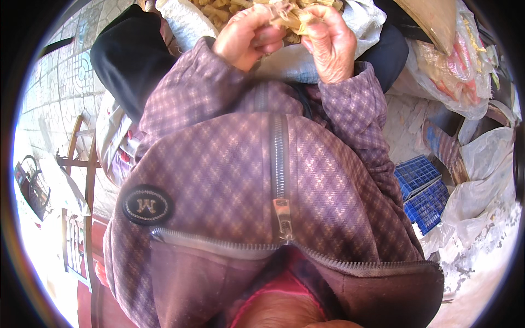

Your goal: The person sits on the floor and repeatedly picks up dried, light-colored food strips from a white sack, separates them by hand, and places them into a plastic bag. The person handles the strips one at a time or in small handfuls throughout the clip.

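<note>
Near the top edge, my left hand (250,39) and my right hand (332,45) hold a pale yellow, dry, husk-like strip (300,21) between them. The fingertips of both hands pinch it, and part of it is covered by the fingers. Just beyond and below them, an open white woven sack (287,65) sits between my knees. Inside lie many short yellowish bundles (215,12) of what looks like the same dry material. The exact kind of material cannot be told.
A wooden board (434,20) juts in at upper right, beside a clear plastic bag (455,78). Blue plastic crates (418,176) and crumpled plastic sheeting (480,172) lie on my right. On my left are a wooden frame (91,164), paving tiles (61,82) and a wheel (39,186).
</note>
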Demonstrator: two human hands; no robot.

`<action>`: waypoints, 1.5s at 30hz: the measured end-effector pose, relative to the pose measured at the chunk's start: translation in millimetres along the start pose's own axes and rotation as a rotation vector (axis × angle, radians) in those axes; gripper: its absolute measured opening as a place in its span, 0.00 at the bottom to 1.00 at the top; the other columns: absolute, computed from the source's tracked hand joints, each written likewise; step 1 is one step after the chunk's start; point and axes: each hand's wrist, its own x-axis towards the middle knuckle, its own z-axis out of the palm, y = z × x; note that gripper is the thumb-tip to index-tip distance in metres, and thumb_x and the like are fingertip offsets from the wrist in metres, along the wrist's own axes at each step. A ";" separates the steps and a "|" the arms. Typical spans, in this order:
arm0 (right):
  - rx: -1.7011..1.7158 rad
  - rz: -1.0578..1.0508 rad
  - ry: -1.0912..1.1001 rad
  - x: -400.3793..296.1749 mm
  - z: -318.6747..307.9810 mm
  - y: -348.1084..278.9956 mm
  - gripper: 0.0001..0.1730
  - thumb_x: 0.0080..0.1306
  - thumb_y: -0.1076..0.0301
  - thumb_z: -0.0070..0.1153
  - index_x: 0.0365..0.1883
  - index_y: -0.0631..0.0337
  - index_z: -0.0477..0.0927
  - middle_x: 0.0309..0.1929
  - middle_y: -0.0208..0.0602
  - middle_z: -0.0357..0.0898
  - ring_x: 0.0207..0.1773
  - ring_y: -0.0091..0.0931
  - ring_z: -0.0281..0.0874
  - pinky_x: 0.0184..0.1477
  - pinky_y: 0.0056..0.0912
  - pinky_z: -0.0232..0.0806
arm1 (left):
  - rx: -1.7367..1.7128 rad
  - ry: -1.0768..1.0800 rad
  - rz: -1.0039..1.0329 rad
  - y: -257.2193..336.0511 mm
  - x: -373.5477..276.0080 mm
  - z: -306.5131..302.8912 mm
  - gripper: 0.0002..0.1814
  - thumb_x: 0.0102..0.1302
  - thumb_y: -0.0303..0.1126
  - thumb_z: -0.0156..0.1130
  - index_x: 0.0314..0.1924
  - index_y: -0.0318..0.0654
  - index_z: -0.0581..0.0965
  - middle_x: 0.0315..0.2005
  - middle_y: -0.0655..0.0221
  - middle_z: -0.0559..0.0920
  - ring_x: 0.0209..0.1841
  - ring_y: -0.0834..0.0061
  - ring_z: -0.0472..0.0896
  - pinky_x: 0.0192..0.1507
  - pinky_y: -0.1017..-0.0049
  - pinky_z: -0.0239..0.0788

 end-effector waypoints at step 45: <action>-0.207 -0.083 -0.146 34.4 -27.4 -50.8 0.09 0.65 0.66 0.53 0.38 0.63 0.77 0.26 0.26 0.75 0.29 0.15 0.70 0.32 0.18 0.65 | 0.555 0.335 0.336 42.6 5.8 40.9 0.05 0.62 0.26 0.54 0.37 0.35 0.73 0.22 0.72 0.75 0.17 0.87 0.67 0.17 0.86 0.56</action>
